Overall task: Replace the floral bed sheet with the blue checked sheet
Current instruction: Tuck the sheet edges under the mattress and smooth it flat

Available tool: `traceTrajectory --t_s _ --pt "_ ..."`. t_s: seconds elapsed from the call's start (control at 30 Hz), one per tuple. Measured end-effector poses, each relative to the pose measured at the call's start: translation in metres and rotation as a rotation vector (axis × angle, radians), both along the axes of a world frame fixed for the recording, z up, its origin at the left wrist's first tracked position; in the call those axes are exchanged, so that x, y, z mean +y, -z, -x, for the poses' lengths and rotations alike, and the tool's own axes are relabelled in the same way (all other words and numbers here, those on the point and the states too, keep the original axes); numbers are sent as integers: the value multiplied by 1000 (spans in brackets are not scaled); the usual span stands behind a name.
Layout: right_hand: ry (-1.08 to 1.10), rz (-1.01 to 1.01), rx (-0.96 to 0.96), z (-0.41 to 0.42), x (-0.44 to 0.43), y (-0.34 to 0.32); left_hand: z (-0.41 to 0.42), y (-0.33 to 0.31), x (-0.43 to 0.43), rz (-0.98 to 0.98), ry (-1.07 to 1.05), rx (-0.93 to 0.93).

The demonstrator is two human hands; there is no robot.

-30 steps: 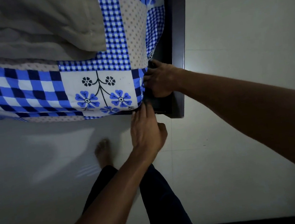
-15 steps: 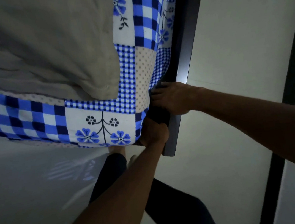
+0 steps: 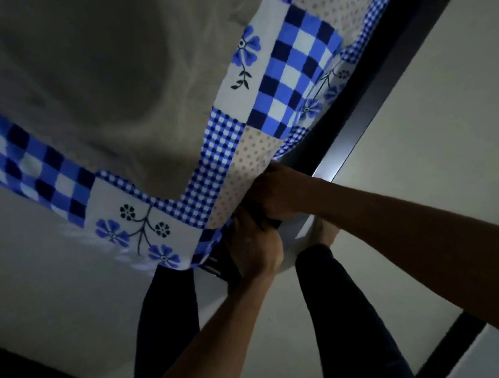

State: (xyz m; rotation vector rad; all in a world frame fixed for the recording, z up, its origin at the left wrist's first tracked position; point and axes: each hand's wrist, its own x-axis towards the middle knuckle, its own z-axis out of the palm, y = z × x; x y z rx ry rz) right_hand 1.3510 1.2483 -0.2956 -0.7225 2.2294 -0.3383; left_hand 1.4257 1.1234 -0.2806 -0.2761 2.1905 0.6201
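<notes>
- Tucking the sheet (image 3: 295, 57) corner, directly above both hands, under the bed; judged a late step.
- Gripping the sheet edge in the curled right hand (image 3: 277, 194), holding it taut against the bed frame (image 3: 385, 74) just beyond.
- Pushing the left hand (image 3: 256, 251) upward beneath the corner; fingers hidden, grasp not determinable.
- Leaving the blanket (image 3: 72, 85) lying on the sheet, up and left of both hands.
</notes>
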Motion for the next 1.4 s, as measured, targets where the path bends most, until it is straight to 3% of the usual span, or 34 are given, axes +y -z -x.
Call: traceTrajectory --t_s 0.13,0.2,0.33,0.43,0.53,0.63,0.83,0.93,1.0,1.07,1.2,1.3,1.4 --pt "-92 38 -11 9 5 -3 20 -1 15 128 -167 -88" --pt "-206 94 38 9 20 -6 21 8 19 163 -146 -111" --pt "-276 0 124 3 47 -14 11 23 28 214 71 136" --pt "-257 -74 3 19 40 -4 6 28 22 229 115 3" --pt "-315 -103 -63 30 27 7 -7 16 34 144 -52 41" --pt "-274 -120 -26 28 26 8 -10 0 47 65 -83 279" --pt "-205 -24 -106 27 36 -12 13 22 29 16 16 160" --pt "-197 -4 89 21 62 -19 21 23 35 -14 -27 121" --pt "-204 -124 162 17 68 -16 24 24 37 4 -59 102" --pt "-188 -215 92 29 57 -10 26 26 40 30 -81 161" --pt "-194 -303 -24 42 42 -3 17 23 59 -121 -93 284" --pt "-177 -253 -26 40 41 -3 17 24 58 -194 -110 293" --pt "-124 -133 -94 50 53 10 29 25 52 -121 -50 202"
